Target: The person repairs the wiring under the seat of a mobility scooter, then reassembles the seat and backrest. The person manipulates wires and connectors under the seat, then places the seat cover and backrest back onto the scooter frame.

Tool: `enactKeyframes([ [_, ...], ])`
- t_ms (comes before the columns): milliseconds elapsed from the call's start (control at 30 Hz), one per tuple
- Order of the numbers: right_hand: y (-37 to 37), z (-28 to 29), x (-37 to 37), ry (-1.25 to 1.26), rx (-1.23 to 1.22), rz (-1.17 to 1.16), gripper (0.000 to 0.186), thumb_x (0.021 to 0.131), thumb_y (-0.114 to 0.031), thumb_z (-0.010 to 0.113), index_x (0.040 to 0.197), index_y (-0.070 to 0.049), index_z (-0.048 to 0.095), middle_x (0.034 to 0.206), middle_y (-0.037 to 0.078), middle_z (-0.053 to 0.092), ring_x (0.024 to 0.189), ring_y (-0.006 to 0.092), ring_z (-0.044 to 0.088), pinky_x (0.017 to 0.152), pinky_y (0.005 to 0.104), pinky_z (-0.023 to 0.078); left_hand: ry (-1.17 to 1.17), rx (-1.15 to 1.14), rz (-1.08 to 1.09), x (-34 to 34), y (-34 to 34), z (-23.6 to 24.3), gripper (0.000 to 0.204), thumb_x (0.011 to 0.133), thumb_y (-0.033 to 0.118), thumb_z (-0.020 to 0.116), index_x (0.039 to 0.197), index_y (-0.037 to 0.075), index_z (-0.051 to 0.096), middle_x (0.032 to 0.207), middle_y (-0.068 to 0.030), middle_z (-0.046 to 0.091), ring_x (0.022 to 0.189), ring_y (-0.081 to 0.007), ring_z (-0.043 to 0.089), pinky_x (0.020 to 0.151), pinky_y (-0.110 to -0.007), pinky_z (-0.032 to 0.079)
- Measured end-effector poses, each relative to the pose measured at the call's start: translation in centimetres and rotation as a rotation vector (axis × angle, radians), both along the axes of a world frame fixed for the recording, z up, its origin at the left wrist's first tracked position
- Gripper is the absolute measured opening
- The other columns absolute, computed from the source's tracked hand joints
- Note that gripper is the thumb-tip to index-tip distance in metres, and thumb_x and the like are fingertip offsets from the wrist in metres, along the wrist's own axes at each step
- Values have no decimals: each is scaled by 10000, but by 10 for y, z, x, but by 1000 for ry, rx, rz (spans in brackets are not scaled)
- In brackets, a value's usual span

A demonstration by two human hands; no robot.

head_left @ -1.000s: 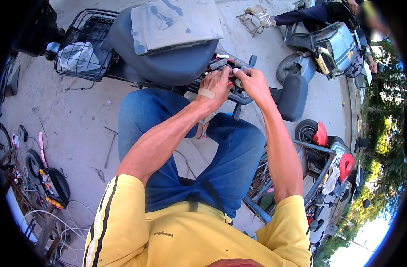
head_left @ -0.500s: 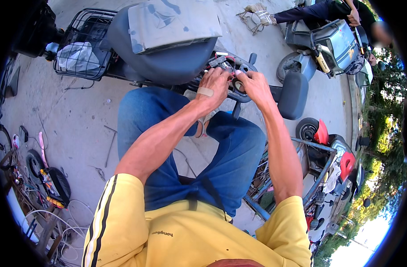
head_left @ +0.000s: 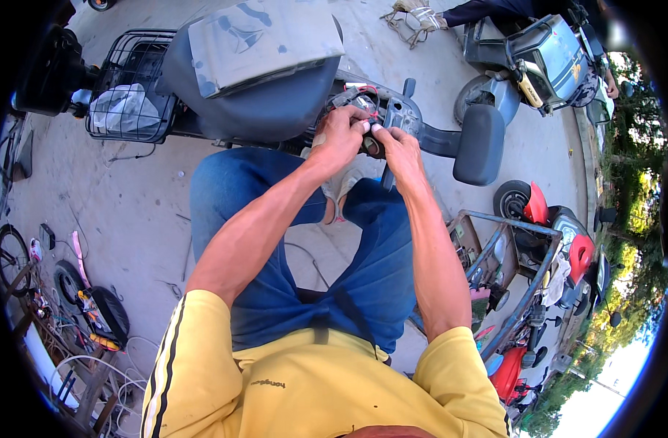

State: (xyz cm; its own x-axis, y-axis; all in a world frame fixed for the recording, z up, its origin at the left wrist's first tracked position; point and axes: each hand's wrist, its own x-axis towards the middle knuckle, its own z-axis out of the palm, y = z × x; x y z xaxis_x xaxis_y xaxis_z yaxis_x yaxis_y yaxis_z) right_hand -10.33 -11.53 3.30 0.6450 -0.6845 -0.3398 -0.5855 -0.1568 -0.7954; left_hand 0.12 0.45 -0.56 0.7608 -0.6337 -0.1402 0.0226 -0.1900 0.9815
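Observation:
In front of me lies the open body of an electric scooter, with its dark seat (head_left: 246,106) to the left and its rear seat pad (head_left: 480,144) to the right. Thin red wires (head_left: 374,111) come out of the opening between the two. My left hand (head_left: 339,133), with a plaster at the wrist, is closed in a pinch at these wires. My right hand (head_left: 399,150) pinches right beside it, thumbs nearly touching. Fingers hide the exact spot they hold.
A flattened dusty cardboard piece (head_left: 268,47) lies on the seat. Left of it is a wire basket (head_left: 133,84) with a plastic bag. A metal frame cart (head_left: 505,226) with parts stands to the right. Another person's hand (head_left: 611,86) shows by a grey scooter (head_left: 553,66). Tyres and cables lie lower left.
Both hands have shifted slightly left in the picture and their fingertips are closer together. The view has turned a little. The other person's upper hand is no longer visible.

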Motion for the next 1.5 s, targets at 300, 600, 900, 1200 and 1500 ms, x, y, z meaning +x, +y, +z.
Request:
enactKeyframes([
  [300,6,-15,1,-177,-47,-49,253,937,-203,770,1023,34,769,893,62,755,819,116,661,762,294,529,117,-57,-37,4,8,8,292,941,145,714,1135,-72,736,972,-136,774,897,-171,713,814,-325,556],
  [600,17,-21,3,-282,-115,-149,173,916,-138,760,988,18,778,790,72,746,687,93,648,632,271,524,-48,84,-3,-2,0,12,276,950,225,690,1043,-28,749,936,-152,786,841,-250,762,776,-381,582],
  [900,35,-15,5,-509,320,-311,204,972,-109,715,1078,60,759,862,95,754,705,134,694,656,273,580,-39,47,1,-11,2,-1,267,981,188,629,1125,-1,750,1127,-195,734,1050,-311,716,928,-408,548],
  [1200,12,-16,6,-310,121,-223,251,947,-143,733,1078,71,746,893,106,751,744,157,702,671,285,575,-181,-58,-90,-18,6,-16,360,959,-27,527,1258,21,722,1350,-240,610,1246,-400,612,1098,-457,471],
  [1500,3,-27,-2,-286,86,-124,290,953,-177,719,1081,83,738,880,102,752,761,141,704,685,295,553,-461,92,-104,7,-2,-16,396,882,22,663,1278,20,678,1177,-201,692,993,-361,729,903,-451,579],
])
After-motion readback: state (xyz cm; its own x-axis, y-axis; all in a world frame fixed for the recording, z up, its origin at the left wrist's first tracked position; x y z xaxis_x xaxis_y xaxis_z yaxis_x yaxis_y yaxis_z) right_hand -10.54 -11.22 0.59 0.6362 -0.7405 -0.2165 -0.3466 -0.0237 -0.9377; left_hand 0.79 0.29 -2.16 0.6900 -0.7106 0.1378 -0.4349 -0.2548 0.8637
